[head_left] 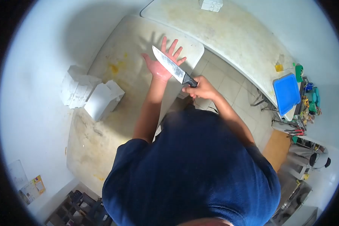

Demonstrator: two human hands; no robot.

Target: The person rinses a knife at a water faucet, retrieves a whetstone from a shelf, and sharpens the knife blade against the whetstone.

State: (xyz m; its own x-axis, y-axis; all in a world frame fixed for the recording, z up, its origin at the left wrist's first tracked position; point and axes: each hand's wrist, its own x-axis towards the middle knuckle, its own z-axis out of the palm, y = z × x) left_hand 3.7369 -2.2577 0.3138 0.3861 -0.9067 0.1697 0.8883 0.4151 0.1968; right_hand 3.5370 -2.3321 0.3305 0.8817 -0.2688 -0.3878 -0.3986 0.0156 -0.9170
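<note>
Head view: our right hand (205,89) is gripping the knife (169,65) firmly, ideally keeping its edge off our spread, empty left hand (160,71).

Bright, cool light casts a dark shadow on the wall; fisheye distortion curves the black-cornered edges.

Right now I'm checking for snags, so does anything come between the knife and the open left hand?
Nothing visible does. The knife, gripped in the right hand, overlaps the left hand in this view. Whether they touch, I can't tell.
</note>
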